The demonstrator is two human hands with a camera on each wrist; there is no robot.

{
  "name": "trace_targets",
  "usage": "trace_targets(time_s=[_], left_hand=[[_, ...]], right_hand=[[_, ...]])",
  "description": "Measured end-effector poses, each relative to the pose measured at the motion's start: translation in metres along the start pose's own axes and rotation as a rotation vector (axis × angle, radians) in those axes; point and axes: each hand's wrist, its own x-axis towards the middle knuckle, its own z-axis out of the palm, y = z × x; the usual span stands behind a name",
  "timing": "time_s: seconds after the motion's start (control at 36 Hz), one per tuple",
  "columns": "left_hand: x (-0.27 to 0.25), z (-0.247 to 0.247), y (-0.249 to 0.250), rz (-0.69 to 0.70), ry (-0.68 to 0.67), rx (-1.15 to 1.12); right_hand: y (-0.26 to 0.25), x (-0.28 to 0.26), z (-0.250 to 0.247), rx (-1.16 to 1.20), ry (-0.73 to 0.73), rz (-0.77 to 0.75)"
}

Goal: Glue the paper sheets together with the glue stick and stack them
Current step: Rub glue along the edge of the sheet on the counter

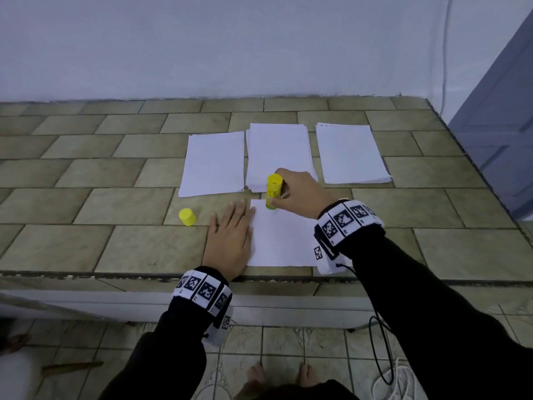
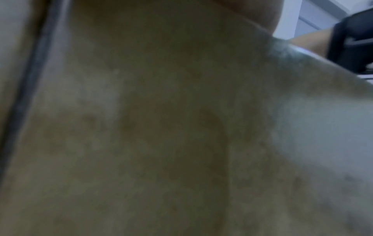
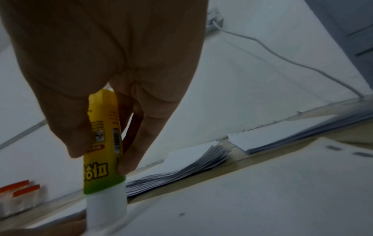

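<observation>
A single paper sheet (image 1: 281,241) lay at the near edge of the tiled table (image 1: 115,168), pinned flat by the left hand (image 1: 229,243) with straight fingers. The uncapped glue stick (image 1: 272,192) was gripped upright by the right hand (image 1: 300,193), tip on the sheet's far corner. The yellow cap (image 1: 187,217) stood leftward; three paper stacks (image 1: 278,154) lay beyond.

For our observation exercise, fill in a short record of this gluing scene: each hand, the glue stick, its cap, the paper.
left hand: flat, pressing the near sheet's left edge
right hand: fingers grip the glue stick
glue stick: upright, uncapped, tip on the near sheet's far left corner
cap: on the table, left of the left hand
near sheet: single, at the table's front edge
paper piles: three, side by side behind it
</observation>
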Motion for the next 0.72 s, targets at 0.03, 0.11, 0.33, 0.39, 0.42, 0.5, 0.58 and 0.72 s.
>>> trace_targets(time_s=[0.03,0.11,0.33,0.39,0.42,0.5,0.58,0.72], left_hand=[[0.000,-0.001,0.000,0.000,-0.001,-0.008],[-0.001,-0.002,0.001,-0.005,-0.004,-0.018],[-0.001,-0.005,0.007,-0.054,-0.043,0.002],[0.000,-0.004,0.008,-0.053,-0.041,0.032],[0.000,-0.004,0.008,-0.051,-0.038,0.038],[-0.001,-0.004,0.007,-0.048,-0.034,0.050],[-0.001,-0.004,0.007,-0.043,-0.027,0.052],[-0.001,-0.002,0.006,-0.040,-0.015,0.049]], right_hand=[[0.003,-0.005,-0.003,0.027,0.008,0.018],[0.011,-0.026,-0.012,0.126,-0.015,0.021],[0.025,-0.072,-0.021,0.220,-0.115,0.008],[0.026,-0.079,-0.021,0.217,-0.134,-0.006],[0.025,-0.082,-0.021,0.217,-0.145,-0.018],[0.025,-0.088,-0.020,0.211,-0.164,-0.047],[0.024,-0.089,-0.019,0.203,-0.176,-0.067],[0.023,-0.083,-0.022,0.158,-0.170,-0.086]])
